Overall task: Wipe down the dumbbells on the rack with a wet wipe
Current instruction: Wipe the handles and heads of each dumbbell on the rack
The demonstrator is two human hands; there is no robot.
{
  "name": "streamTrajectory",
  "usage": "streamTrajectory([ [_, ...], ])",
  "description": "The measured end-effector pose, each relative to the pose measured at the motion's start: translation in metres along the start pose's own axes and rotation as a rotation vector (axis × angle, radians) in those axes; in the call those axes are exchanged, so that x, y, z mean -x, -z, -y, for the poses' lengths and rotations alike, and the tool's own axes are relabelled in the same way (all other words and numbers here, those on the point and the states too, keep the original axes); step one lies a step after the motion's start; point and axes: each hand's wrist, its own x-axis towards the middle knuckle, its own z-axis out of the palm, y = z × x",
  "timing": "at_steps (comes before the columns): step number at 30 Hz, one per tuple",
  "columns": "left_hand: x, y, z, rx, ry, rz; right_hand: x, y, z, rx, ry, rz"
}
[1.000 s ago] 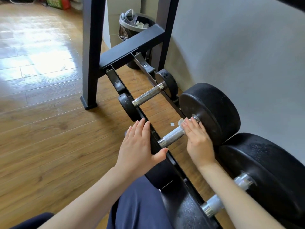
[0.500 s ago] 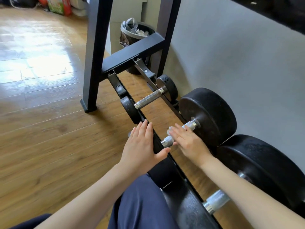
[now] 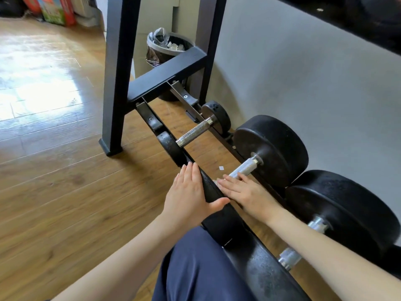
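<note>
A middle dumbbell lies across the low rack rails, its chrome handle [image 3: 244, 168] running to the far black head [image 3: 271, 148]. My left hand [image 3: 188, 196] lies flat against the outer face of its near head [image 3: 211, 187], thumb hooked over the rim. My right hand [image 3: 245, 192] rests with straight fingers over the near end of the handle. A sliver of white wet wipe [image 3: 216, 182] shows under its fingertips; the thumb is hidden. A small dumbbell [image 3: 195, 132] sits further along the rack. A bigger dumbbell [image 3: 342, 209] sits nearer, partly behind my right forearm.
The black rack frame [image 3: 165, 77] and its post [image 3: 118, 72] stand ahead, with a grey bin [image 3: 169, 46] behind. A grey wall [image 3: 303, 72] runs close along the right. An upper shelf [image 3: 358, 16] overhangs. A white scrap [image 3: 221, 168] lies on the wooden floor [image 3: 65, 170].
My right hand slid along the handle from the far head toward the near head, taking the wipe with it. My left hand stayed flat on the near head.
</note>
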Motion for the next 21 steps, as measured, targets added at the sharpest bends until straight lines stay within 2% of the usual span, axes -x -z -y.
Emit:
streamTrajectory([
  [1, 0.000, 0.001, 0.001, 0.004, -0.011, 0.015, 0.001, 0.005, -0.010, 0.052, -0.046, 0.009],
  [5, -0.008, 0.013, 0.011, 0.027, -0.112, 0.113, -0.002, 0.021, -0.029, 0.102, -0.429, 0.034],
  [6, -0.013, 0.018, 0.017, 0.064, -0.131, 0.159, -0.005, 0.019, -0.022, 0.118, -0.462, 0.073],
  [8, -0.027, 0.030, 0.032, 0.122, -0.134, 0.211, -0.013, 0.011, -0.003, 0.097, -0.406, 0.147],
  [10, -0.042, 0.034, 0.053, 0.056, -0.147, 0.140, -0.018, 0.009, 0.005, 0.006, -0.293, 0.191],
  [12, -0.052, 0.033, 0.073, -0.046, -0.151, 0.075, -0.020, 0.014, -0.003, -0.067, -0.284, 0.211],
  [16, -0.062, 0.031, 0.112, -0.176, -0.181, 0.069, -0.032, 0.025, -0.007, -0.243, -0.514, 0.262],
  [21, -0.080, 0.042, 0.149, -0.124, -0.175, 0.064, -0.041, 0.030, 0.007, -0.253, -0.709, 0.366],
])
